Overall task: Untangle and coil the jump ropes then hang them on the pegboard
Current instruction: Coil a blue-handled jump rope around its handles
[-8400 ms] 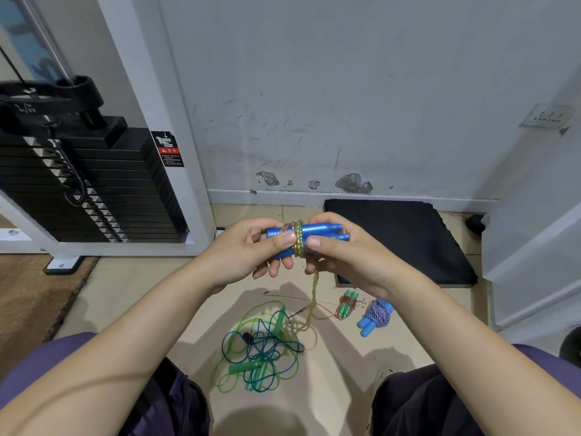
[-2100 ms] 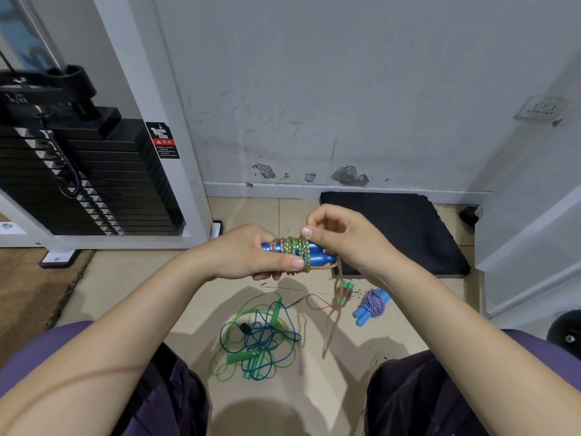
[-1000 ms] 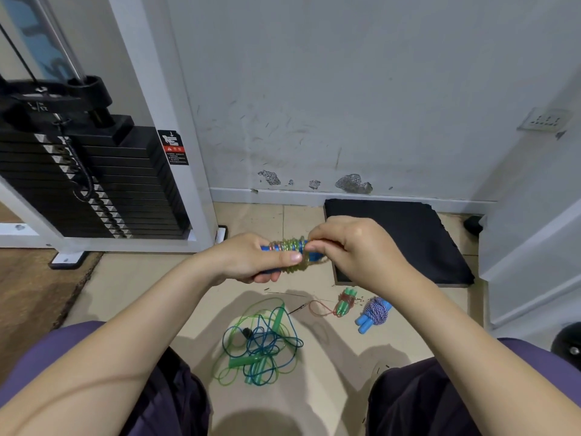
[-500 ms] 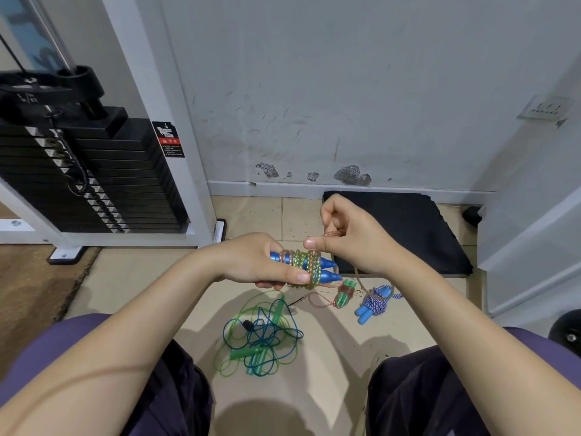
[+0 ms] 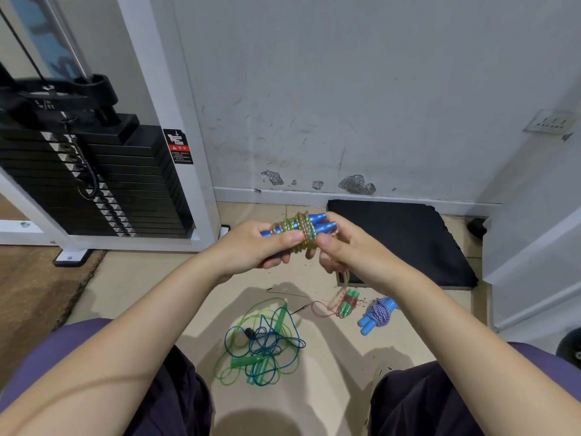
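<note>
Tangled ropes on floor — black mat beyond hands.

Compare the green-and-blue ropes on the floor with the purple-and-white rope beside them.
The green-and-blue ropes sprawl in a loose tangle; the purple-and-white rope is wound tight round its blue handles. The tangle spreads wide; the wound rope is compact. The tangle's cords look plain and glossy; the wound rope is striped. Both lie on the floor.
</note>
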`<control>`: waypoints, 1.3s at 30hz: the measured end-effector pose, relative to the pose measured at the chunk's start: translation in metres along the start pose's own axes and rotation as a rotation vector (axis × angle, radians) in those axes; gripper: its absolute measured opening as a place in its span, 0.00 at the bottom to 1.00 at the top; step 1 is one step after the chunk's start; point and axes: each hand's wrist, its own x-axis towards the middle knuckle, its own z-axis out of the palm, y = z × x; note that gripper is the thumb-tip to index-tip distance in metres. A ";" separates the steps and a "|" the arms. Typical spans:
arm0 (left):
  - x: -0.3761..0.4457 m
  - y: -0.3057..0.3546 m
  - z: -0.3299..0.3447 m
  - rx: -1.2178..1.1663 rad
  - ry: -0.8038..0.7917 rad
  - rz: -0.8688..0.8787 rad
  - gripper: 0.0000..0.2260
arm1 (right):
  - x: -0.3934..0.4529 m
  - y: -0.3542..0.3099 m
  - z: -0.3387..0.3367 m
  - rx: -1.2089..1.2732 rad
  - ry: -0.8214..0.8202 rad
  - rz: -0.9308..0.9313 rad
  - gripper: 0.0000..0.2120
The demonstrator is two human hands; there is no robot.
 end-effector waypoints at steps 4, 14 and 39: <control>0.002 0.004 0.007 -0.142 0.107 0.005 0.18 | 0.002 0.006 0.011 0.224 -0.026 0.015 0.43; 0.011 -0.006 -0.006 -0.227 0.426 -0.090 0.22 | -0.003 0.001 0.021 -0.027 0.156 0.149 0.09; 0.006 -0.011 0.010 -0.162 -0.450 -0.131 0.16 | -0.006 -0.005 0.018 -0.133 0.227 -0.131 0.10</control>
